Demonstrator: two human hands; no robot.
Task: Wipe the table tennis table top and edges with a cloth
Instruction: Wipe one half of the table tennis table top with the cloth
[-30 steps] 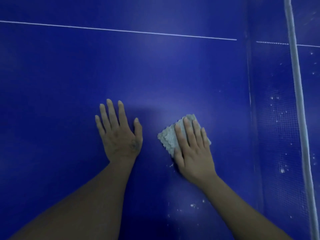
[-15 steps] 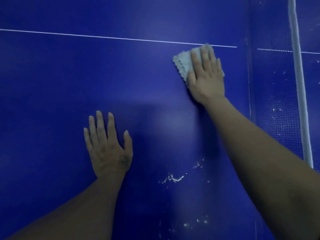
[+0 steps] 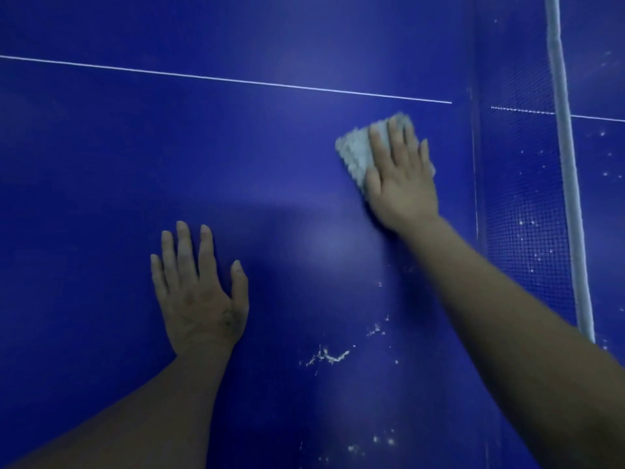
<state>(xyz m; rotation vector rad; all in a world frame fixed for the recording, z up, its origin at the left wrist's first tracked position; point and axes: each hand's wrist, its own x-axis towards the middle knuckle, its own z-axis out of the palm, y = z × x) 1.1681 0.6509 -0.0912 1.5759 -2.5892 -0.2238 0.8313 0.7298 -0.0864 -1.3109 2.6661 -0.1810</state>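
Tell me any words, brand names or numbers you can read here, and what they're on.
None can be read. The blue table top, the cloth and the net's white band show no lettering; the white line is only a marking.
A dark mark on the back of the left hand is too blurred to tell.

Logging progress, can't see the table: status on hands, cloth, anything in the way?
Right hand flat on cloth, pressing it to table top beside net. Left hand flat on top, empty. White debris near side, unwiped.
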